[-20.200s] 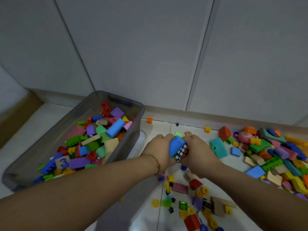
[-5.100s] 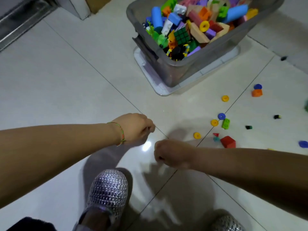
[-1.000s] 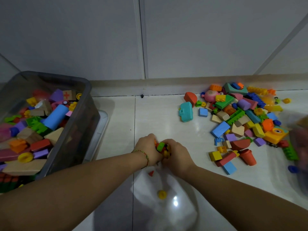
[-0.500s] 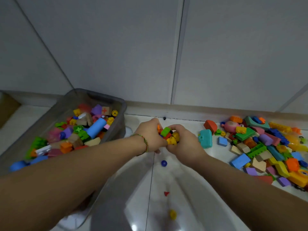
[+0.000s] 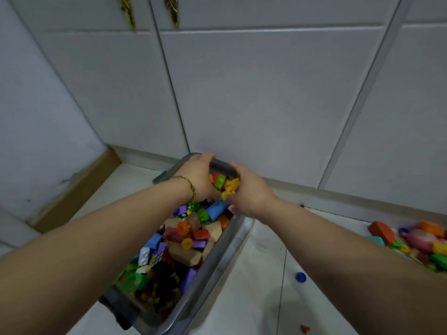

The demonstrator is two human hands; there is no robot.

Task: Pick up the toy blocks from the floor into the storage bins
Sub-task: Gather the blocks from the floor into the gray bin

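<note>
Well, above the far end of the gray bin (image 5: 217, 262), the left hand (image 5: 197, 178) and right hand (image 5: 249, 189) curl together round 1 handful of small blocks (image 5: 226, 184) — squeezed between both palms. A loose pile (image 5: 425, 240) lies on the floor, far right.

I am in a home, in a room where children play. Tall white cupboard doors (image 5: 266, 93) with brass handles (image 5: 173, 10) face me, the floor (image 5: 261, 286) is pale glossy tile, and bright toy blocks (image 5: 420, 240) lie beside a grey storage bin (image 5: 219, 264).
</note>
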